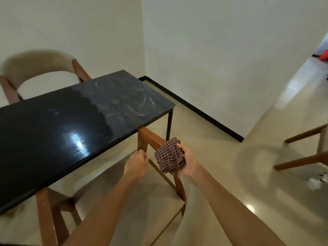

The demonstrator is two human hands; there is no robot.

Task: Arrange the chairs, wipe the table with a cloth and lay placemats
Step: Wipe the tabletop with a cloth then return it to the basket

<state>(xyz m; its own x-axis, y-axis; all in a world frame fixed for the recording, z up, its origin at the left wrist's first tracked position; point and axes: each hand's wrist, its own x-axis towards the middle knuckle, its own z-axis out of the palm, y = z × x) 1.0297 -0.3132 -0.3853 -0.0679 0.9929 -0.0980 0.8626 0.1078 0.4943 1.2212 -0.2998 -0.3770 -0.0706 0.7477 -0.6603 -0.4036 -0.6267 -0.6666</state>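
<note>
One checked purple-and-white cloth point(170, 159) is bunched in the right hand point(188, 161), whose fingers curl around it; cloth and hand sit against the sloping brown wooden arm of the near chair point(152, 138), just off the long near edge of the surface point(53, 132). The left hand point(136, 162) lies just beside the right, its fingers curled round the same chair's frame below the front post; each grip is thus closed on something, the left on wood, the right on fabric. Both bare forearms reach in from the lower edge of the view. The near chair stands tucked partly beneath the surface, its pale seat showing under the hands and a second brown arm visible at lower left. Three chairs can be counted: this one, a far chair point(39, 68) with a curved beige backrest at the opposite long side, and a side chair point(305, 148) standing well apart on the floor at right, seen only in part and blurred. The surface is a single dark, glossy rectangular top on thin black legs; its right end bears pale arcs and dull scalloped smears, while its left part reflects a bright light. The floor point(221, 157) is pale and shiny, bounded by light walls with a black skirting strip point(195, 109).
</note>
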